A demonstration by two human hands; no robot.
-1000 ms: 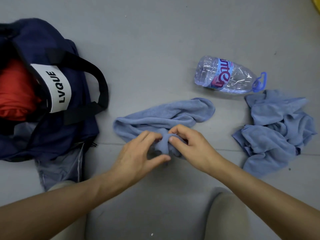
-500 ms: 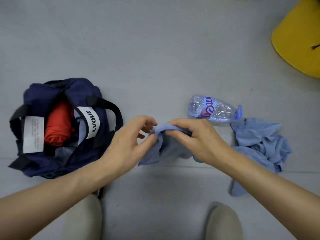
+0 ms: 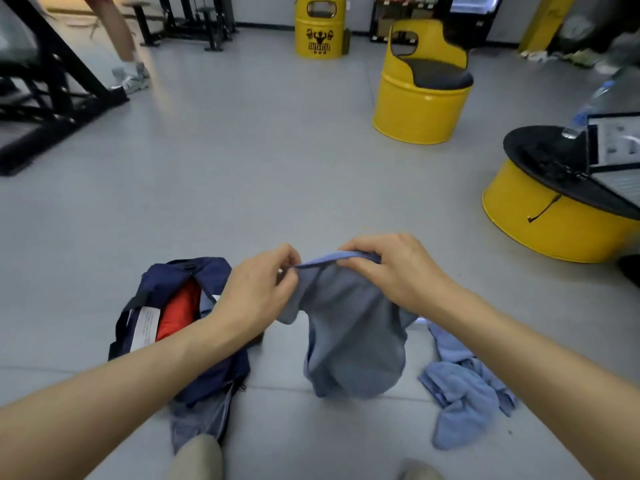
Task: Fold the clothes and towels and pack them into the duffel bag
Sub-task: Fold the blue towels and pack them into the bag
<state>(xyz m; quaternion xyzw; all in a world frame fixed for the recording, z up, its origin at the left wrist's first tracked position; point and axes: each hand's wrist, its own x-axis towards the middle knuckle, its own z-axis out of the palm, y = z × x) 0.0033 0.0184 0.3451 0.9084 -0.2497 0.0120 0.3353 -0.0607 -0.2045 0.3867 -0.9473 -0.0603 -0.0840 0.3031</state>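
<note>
With our left hand [image 3: 258, 292] and right hand [image 3: 388, 268] pinching the blue towel's [image 3: 353, 334] top edge, we let it hang open for folding, near the duffel bag [image 3: 207, 282] at left.

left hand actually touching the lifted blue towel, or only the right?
Touching. Head view: left hand pinches the blue towel at its top edge; right hand grips it too.
</note>
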